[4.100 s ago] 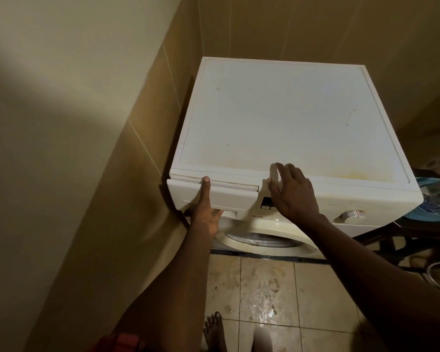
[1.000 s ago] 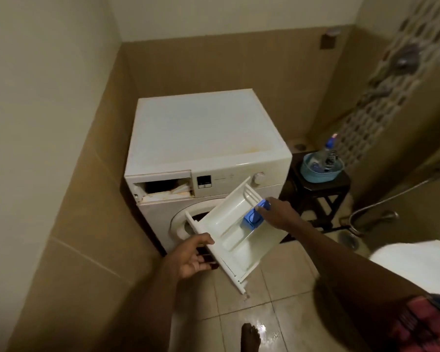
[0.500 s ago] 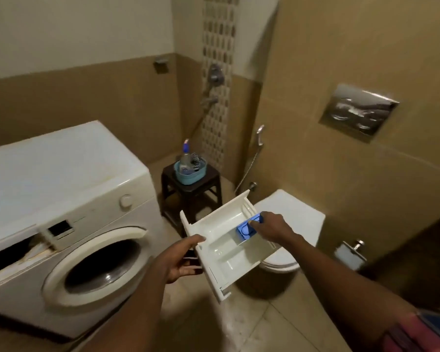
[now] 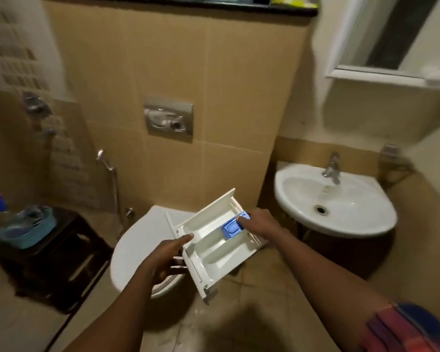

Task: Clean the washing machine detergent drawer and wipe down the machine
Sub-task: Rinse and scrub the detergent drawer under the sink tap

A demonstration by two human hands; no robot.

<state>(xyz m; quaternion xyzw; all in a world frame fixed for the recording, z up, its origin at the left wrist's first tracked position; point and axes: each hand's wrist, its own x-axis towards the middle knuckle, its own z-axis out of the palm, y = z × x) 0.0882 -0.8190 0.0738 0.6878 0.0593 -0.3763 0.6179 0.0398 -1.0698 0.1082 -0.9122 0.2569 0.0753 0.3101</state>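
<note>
A tan-tiled bathroom, dim and slightly blurred: a white sink (image 4: 381,224) with a tap (image 4: 332,168) stands against the wall on the right, a closed toilet lid (image 4: 137,247) sits lower centre, and a dark stool (image 4: 61,252) carrying a blue basin (image 4: 33,235) stands at the left. The detergent drawer (image 4: 208,252) is out of the machine and held in the air above the toilet's right edge, open side up, spanning the gap between both hands. The left hand (image 4: 163,260) grasps its thick near-left end, thumb on the rim and fingers curled beneath. The right hand (image 4: 261,223) grips the far-right end, one fingertip resting on the blue insert (image 4: 230,229). The drawer's length seems to run diagonally from lower left to upper right, pointing roughly toward the sink, which lies just beyond and to the right of the right hand. That hand is clearly the nearer, so carrying the drawer over the bowl probably means leading with it and swinging rightward.
</note>
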